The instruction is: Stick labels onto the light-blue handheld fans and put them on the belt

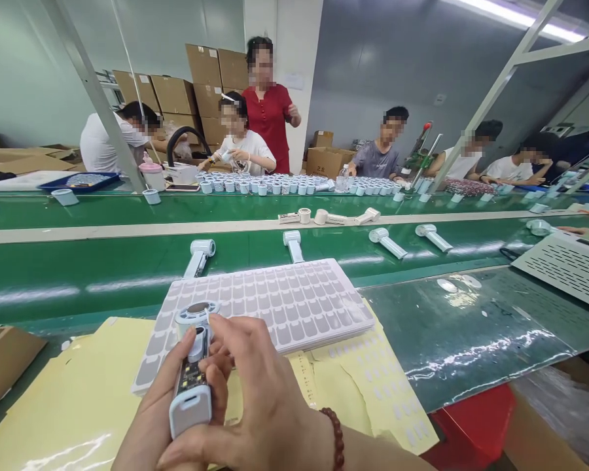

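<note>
Right hand (275, 400) half-open, index fingertip placed at round head of light-blue plastic handheld fan (192, 411). Body wrapped by left hand (144, 418), held at near-left corner of white sheet of grey labels (294, 297). Exposed circuit board (190, 375) best left unpressed; body should be gripped firmly.

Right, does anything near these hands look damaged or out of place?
Yes: beside the right hand, the yellow paper below the label sheets has a ragged edge, as if torn. The handheld fan has an exposed circuit board.
</note>
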Motion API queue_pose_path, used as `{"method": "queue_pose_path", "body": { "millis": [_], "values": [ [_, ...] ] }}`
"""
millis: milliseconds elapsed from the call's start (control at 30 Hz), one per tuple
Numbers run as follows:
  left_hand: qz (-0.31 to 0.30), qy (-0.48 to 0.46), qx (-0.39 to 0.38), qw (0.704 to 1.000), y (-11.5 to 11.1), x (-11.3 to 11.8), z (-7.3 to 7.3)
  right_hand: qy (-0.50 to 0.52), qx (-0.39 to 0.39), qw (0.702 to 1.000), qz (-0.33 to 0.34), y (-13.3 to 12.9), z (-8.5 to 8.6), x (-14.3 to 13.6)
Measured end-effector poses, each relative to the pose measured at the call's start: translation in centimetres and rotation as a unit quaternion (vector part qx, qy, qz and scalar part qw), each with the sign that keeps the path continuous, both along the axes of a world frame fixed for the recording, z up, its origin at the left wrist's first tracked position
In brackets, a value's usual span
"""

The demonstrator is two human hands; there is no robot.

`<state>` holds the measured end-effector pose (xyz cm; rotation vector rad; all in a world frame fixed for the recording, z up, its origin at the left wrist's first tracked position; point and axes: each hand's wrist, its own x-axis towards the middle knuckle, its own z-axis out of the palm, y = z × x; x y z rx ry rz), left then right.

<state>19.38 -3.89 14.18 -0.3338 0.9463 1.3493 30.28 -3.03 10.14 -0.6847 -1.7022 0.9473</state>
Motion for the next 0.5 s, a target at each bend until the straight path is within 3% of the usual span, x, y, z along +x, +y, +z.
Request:
{"method": "queue_pose_path", "body": {
  "millis": [33,200,400,500],
  "values": [
    [0.011,-0.015,-0.01,1.0,0.0,-0.3,-0.1,-0.001,-0.001,1.0,0.006,0.0,-0.3,0.1],
    [0.031,-0.046,-0.003,0.998,-0.6,-1.9,-1.0,0.057,-0.197,0.977,0.061,-0.3,-1.1,1.2],
    [0.028,-0.003,0.009,1.0,-0.9,-1.7,-0.9,0.029,-0.163,0.985,0.053,-0.6,-1.0,0.3],
    [0.024,0.035,0.024,0.999,-0.8,-1.4,-0.6,0.033,-0.263,0.96,0.087,-0.6,-0.4,-0.2]
  ]
}}
